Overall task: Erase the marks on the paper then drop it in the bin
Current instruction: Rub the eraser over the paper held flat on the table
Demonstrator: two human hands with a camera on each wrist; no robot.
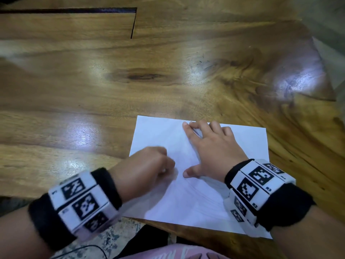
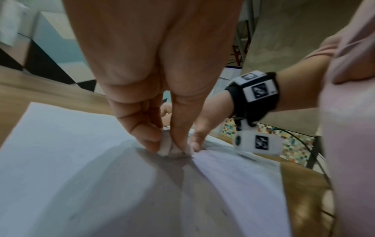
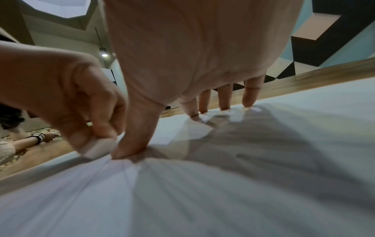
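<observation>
A: One sheet of paper (image 1: pixel 209 199) is laid flat on the wooden table (image 1: pixel 93 90), near the front edge, w/ its near corner past the edge. No bin or other container is seen in any view.

B: Grip state, left hand (image 1: pixel 147 165)?

A: Fingers are curled tight round a small white eraser (image 2: pixel 170 149); it's pinched between thumb and fingertips and pressed down onto the paper. In the head view the hand is blurred and the eraser can't be made out; it's seen plainly from both wrist cams.

B: And the right hand (image 1: pixel 211 148)?

A: Spread wide, nothing held. The paper is pinned by it: fingertips are pressed down at the far edge, thumb (image 3: pixel 134 141) approx. mid-sheet.

B: Eraser vs. thumb?

A: Just beside it, on the left; whether they're touching can't be told. The paper is puckered into small creases between the two.

B: Marks?

A: Only faint lines are seen on the sheet; too blurred to read.
</observation>
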